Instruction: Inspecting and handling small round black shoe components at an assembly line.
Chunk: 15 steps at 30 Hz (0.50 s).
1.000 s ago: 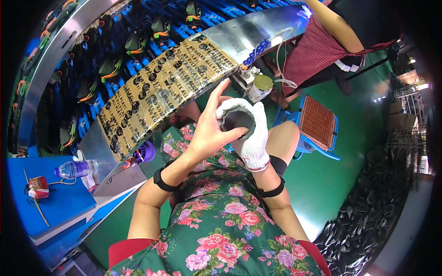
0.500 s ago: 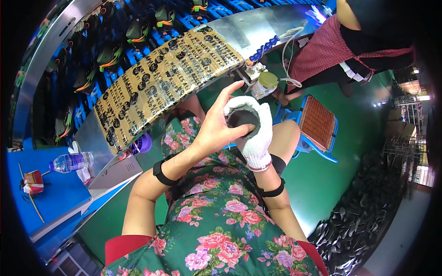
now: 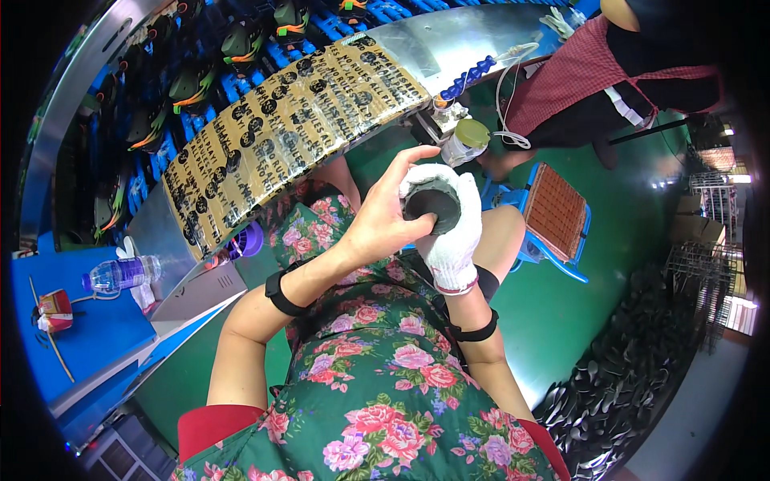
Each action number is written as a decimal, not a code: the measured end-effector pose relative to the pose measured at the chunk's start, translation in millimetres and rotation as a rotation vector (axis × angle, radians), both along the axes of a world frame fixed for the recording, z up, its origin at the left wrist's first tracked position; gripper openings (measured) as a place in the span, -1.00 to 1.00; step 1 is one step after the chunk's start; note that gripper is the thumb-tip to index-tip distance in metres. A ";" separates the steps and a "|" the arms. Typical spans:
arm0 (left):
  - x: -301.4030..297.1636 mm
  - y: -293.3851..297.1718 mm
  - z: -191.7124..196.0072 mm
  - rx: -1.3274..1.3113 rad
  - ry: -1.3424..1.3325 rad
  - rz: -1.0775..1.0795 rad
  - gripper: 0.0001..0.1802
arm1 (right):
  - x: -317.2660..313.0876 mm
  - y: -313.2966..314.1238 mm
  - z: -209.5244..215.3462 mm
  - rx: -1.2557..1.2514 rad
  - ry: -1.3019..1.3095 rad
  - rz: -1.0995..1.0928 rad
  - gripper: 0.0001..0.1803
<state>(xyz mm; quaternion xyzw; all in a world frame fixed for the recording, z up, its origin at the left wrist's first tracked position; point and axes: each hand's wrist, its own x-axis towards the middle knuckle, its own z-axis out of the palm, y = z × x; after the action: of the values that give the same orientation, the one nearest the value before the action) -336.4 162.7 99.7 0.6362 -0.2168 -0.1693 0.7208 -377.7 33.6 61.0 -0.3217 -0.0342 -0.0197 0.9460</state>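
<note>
A dark, round, cup-like piece (image 3: 431, 207) sits between my hands in front of my lap; I cannot make out its exact kind. My right hand (image 3: 459, 244), in a white knitted glove, wraps round its right side and far rim. Bare, my left hand (image 3: 377, 220) holds it from the left, with the thumb pressed to its dark face and the index finger stretched along the far side. Just beyond my hands stands a clear jar (image 3: 459, 151) with an olive-green lid.
A metal bench edge covered by taped brown cardboard (image 3: 289, 128) curves ahead; shoes (image 3: 241, 40) sit behind it. A blue stool (image 3: 553, 210) stands right, near a co-worker in a red apron (image 3: 553, 88). Dark shoe parts (image 3: 609, 385) are heaped lower right. A bottle (image 3: 120, 274) lies left.
Both hands and the dark piece have shifted slightly to the right. My left thumb has moved toward the near edge of its face. The co-worker's hand has moved a little.
</note>
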 end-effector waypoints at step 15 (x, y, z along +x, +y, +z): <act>9.8 14.5 -13.5 0.043 0.167 -0.118 -0.35 | 4.9 7.8 1.7 0.041 0.171 -0.018 -0.43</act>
<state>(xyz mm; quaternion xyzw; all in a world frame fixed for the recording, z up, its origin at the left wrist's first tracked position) -326.6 177.2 86.1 0.6213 -0.1893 -0.2688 0.7112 -372.8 41.4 62.7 -0.3030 0.0502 -0.0013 0.9517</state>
